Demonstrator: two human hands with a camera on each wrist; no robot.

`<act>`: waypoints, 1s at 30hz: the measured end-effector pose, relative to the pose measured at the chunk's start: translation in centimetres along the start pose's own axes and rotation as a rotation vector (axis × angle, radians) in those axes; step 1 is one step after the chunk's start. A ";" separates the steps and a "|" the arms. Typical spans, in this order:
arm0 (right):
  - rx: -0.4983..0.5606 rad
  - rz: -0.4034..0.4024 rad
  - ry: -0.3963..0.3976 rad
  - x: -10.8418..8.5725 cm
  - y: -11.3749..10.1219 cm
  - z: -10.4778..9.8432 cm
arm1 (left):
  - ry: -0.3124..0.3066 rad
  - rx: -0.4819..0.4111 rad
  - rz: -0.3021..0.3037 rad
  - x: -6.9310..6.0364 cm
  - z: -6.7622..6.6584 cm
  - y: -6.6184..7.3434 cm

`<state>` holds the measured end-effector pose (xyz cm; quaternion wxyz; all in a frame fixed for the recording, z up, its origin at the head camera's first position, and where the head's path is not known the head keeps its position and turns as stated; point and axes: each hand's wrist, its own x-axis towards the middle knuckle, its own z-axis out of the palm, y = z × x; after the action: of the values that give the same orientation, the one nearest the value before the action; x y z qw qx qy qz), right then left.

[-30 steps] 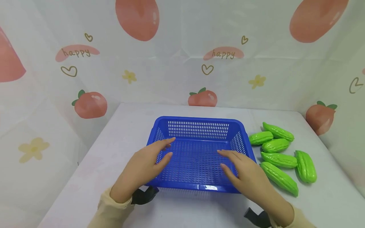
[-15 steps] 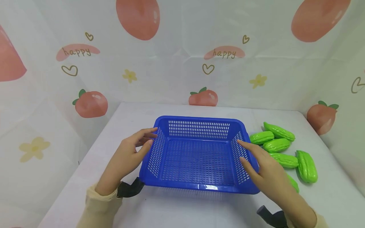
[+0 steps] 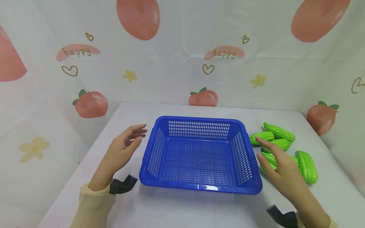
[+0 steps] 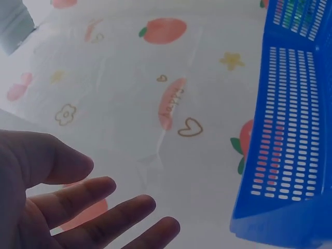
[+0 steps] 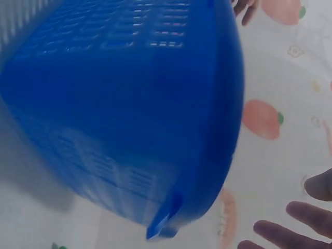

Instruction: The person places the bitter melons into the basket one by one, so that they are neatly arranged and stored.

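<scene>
Basket [image 3: 198, 161], rectangular, slotted blue plastic

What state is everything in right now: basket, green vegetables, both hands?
Blue basket: upright, nothing inside.
Green vegetables: six lying on the table, some partly hidden by the right hand.
Left hand: fingers relaxed, holding nothing, apart from the basket.
Right hand: fingers extended, holding nothing.

So the left hand [image 3: 117, 153] is now out past the basket's [image 3: 199, 186] left side instead of covering its edge, and the right hand [image 3: 286, 169] is past the other side, blocking some gourds [image 3: 306, 166]. Whole rim's showing now.
</scene>
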<state>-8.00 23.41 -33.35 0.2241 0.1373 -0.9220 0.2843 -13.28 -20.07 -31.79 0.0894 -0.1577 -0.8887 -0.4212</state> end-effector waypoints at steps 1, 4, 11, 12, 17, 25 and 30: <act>0.001 -0.007 0.011 -0.1 0.3 0.0 | -0.002 -0.003 0.002 0.0 -0.1 -0.1; 0.006 -0.032 0.034 -0.2 1.3 0.2 | -0.004 -0.019 0.006 -0.1 -0.3 -0.6; 0.038 -0.072 0.088 -0.5 3.1 0.4 | -0.027 -0.072 -0.038 -0.1 -0.4 -1.5; 0.043 -0.070 0.089 -0.6 3.4 0.5 | -0.034 -0.091 -0.049 -0.1 -0.4 -1.6; 0.071 -0.051 0.089 -0.9 4.3 0.7 | -0.089 -0.261 -0.112 -0.1 -0.4 -2.5; 0.052 0.075 0.019 -1.8 5.4 0.9 | -0.115 -0.417 -0.208 0.0 -0.4 -4.6; 0.062 0.081 0.010 -2.3 6.1 1.0 | -0.133 -0.440 -0.254 0.2 -0.1 -5.2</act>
<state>-8.70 27.96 -38.03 0.2130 0.1054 -0.9164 0.3222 -15.28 -23.22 -35.42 -0.0592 -0.0877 -0.7923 -0.6008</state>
